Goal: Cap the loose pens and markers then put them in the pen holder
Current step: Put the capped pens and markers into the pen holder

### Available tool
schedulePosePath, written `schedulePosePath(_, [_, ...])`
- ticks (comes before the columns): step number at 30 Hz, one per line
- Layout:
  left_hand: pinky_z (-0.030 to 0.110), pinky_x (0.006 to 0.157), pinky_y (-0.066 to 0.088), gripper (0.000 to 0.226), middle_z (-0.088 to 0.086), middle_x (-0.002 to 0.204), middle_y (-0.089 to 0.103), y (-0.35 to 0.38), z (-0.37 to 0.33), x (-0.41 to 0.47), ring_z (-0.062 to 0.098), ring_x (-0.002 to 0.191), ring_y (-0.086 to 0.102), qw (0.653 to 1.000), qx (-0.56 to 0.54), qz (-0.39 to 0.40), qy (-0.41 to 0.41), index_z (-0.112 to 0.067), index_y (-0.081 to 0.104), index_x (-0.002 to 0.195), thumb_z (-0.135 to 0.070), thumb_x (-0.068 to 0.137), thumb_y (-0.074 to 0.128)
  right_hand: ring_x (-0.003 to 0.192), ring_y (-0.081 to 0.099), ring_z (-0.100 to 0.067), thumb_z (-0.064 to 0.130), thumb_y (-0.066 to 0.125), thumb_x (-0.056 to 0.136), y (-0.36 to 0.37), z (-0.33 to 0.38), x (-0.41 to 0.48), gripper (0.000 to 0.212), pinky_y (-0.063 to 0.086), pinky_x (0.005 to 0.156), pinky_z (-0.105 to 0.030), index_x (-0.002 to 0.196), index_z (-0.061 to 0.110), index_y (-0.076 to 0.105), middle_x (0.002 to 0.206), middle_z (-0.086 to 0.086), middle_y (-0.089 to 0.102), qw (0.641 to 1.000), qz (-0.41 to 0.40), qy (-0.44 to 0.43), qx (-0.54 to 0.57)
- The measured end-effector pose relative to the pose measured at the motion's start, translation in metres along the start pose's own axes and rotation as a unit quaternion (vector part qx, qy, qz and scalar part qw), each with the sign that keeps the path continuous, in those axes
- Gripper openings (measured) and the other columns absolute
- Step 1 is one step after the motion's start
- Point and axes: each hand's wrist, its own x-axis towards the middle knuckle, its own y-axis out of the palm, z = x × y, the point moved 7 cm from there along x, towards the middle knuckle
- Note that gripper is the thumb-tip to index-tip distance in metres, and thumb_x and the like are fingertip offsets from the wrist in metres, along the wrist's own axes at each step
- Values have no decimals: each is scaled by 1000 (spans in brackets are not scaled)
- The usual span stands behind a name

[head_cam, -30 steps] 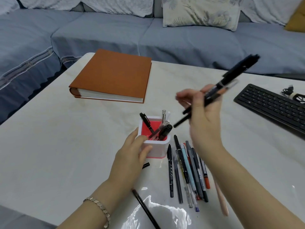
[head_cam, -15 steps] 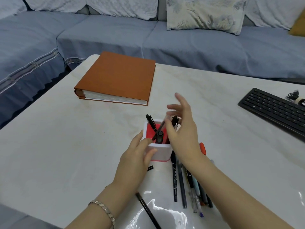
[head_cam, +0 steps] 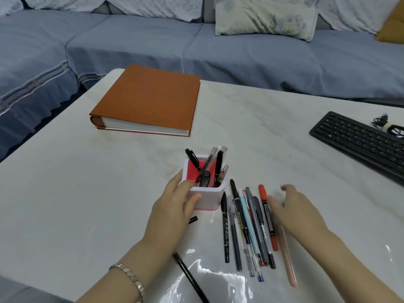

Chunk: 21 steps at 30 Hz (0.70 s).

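1. Several pens (head_cam: 247,226) lay in a row on the table (head_cam: 87,204), just right of the pen holder (head_cam: 207,194).
2. They looked light, stiff and smooth, likely to roll; I judged mid-barrel the best place to pinch.
3. My left hand (head_cam: 175,206) gripped the pen holder's side; my right hand (head_cam: 295,212), blurred, hovered spread and empty beside the red marker (head_cam: 262,192).
4. The table looked glossy and slick; a book (head_cam: 148,99), keyboard (head_cam: 358,141) and sofa (head_cam: 240,51) lay beyond.

One holder (head_cam: 211,199), one book (head_cam: 148,99), one keyboard (head_cam: 358,141)
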Motion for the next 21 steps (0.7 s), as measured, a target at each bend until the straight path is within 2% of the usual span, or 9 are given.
schedulePosePath(2, [31,74,51,16,-9,130,48,0,-1,0,17,76,61,1000,-2,1,1,-19,58,103,-22,88,55,91,57,-30,47,49,87,14,-15,-1,52,46,73,-35,119,8,41,110,-16,56,997,60,32,-42])
schedulePosePath(4, [32,74,52,15,-8,129,49,0,-3,-1,18,77,61,1000,-3,2,2,-18,59,103,-22,88,55,82,53,-24,42,57,84,19,-14,-1,47,43,66,-31,113,7,44,104,-13,57,998,58,20,-14])
schedulePosePath(7, [35,76,53,15,-7,129,49,-1,-4,-2,18,81,61,1000,-5,1,-1,-17,59,102,-21,88,55,82,54,-26,26,61,83,20,1,4,34,40,64,-30,106,5,48,98,-13,59,998,54,-6,-12])
schedulePosePath(10, [32,76,52,14,-9,131,47,-1,-4,-1,18,80,61,1000,-7,6,-6,-18,58,102,-20,88,55,76,54,-27,18,62,79,19,7,9,27,38,57,-30,96,3,47,83,-9,55,998,66,2,-13])
schedulePosePath(13, [32,77,52,15,-9,131,47,-2,-5,-1,18,81,62,1000,-9,10,-9,-19,58,103,-20,88,54,74,56,-26,13,64,76,17,2,12,23,41,61,-30,92,0,53,83,-13,60,998,66,15,16])
schedulePosePath(16, [30,77,51,15,-10,131,46,-2,-5,-2,17,81,61,1000,-8,10,-11,-19,58,103,-21,89,54,68,51,-21,13,63,77,18,-2,11,15,39,60,-29,79,4,51,73,-7,54,997,69,-7,45])
schedulePosePath(18, [30,76,51,15,-9,130,47,-2,-5,-2,17,80,61,1000,-7,9,-9,-19,58,103,-21,88,55,64,47,-18,15,62,79,17,-5,10,16,36,53,-26,81,6,50,69,-2,50,996,72,-21,56])
schedulePosePath(21, [33,75,52,14,-8,128,48,-2,-3,-1,18,80,61,1000,-5,7,-6,-18,58,102,-20,88,56,53,50,-14,11,60,80,-3,-4,11,14,41,53,-27,86,9,49,77,-10,61,991,53,-42,112])
